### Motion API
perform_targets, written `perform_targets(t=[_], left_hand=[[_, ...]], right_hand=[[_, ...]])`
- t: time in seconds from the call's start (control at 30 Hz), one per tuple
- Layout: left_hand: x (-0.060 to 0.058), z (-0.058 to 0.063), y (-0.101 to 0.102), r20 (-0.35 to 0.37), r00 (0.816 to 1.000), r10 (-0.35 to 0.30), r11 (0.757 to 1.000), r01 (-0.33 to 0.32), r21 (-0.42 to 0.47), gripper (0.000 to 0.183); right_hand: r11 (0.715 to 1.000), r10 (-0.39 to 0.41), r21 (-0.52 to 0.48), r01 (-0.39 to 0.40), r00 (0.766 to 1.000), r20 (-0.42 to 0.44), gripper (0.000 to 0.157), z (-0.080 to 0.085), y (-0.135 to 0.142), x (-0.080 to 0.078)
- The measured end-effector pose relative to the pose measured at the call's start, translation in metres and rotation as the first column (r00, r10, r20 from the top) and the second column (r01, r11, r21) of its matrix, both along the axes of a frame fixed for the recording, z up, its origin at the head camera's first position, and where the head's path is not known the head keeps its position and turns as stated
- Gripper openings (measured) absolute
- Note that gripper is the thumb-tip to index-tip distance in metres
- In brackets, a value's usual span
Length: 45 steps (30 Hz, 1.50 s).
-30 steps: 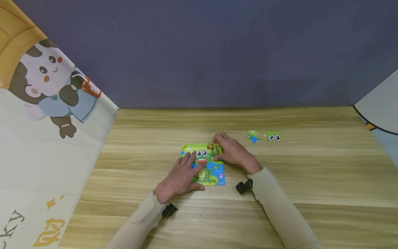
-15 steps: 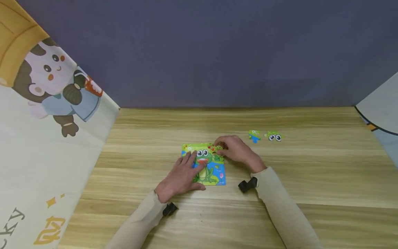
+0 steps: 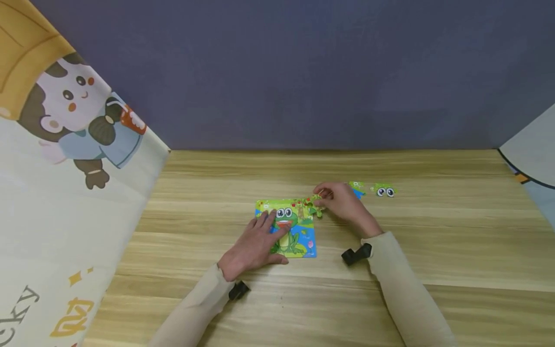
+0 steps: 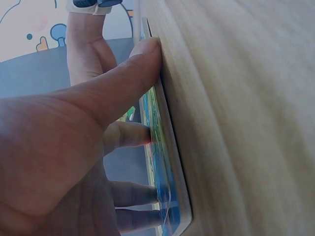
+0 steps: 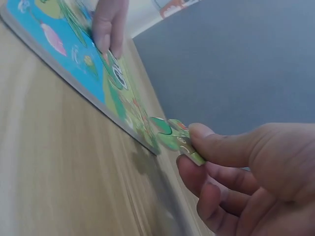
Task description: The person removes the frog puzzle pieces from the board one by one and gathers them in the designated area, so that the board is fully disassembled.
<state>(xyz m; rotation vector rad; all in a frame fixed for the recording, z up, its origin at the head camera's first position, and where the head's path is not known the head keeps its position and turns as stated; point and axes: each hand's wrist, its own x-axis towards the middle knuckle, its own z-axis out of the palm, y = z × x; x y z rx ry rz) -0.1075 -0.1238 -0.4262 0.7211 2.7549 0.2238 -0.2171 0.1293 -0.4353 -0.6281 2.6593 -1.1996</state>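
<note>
Green, knob-edged flat jigsaw piece with red marks (image 5: 172, 139) was pinched between the thumb and forefinger of the right hand (image 3: 347, 202), jutting past the fingertips on that hand's left side. It hung above the pale wood-grain table (image 3: 433, 231), close to the upper right corner of a rectangular frog-picture puzzle board, blue and green (image 3: 305, 238); whether they touched, I could not tell. The left hand (image 3: 253, 242) lay spread across the board, fingertips on the picture, thumb at the near edge. Beyond the right hand lay a blue-and-green loose piece (image 3: 357, 188), partly hidden, and a green piece with cartoon eyes (image 3: 385, 189).
</note>
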Motion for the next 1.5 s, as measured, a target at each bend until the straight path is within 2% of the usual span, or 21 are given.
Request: perform_targets(t=[0.13,0.37,0.57,1.0,1.5], left_hand=[[-0.002,0.001,0.003,0.012,1.000,0.014,1.000,-0.014,0.002,0.082],[-0.006,0.002,0.009,0.010,1.000,0.022,1.000,-0.022,-0.001,0.083],[-0.009,0.003,0.013,-0.011,1.000,0.016,1.000,-0.016,-0.005,0.082],[-0.010,0.004,0.019,-0.018,1.000,0.017,1.000,-0.017,-0.001,0.081],[-0.007,0.007,0.018,-0.028,1.000,0.000,1.000,0.000,-0.006,0.081]], right_hand=[[0.998,-0.042,-0.035,0.043,0.999,0.018,0.026,0.002,0.010,-0.007],[0.996,-0.092,-0.015,0.093,0.993,0.069,0.028,0.009,0.025,-0.018],[0.994,-0.106,0.011,0.106,0.993,0.053,0.030,0.012,0.041,-0.027],[0.987,-0.161,0.020,0.160,0.987,0.027,0.028,0.018,0.071,-0.035],[0.976,-0.219,-0.010,0.219,0.975,0.039,0.029,0.022,0.101,-0.031]])
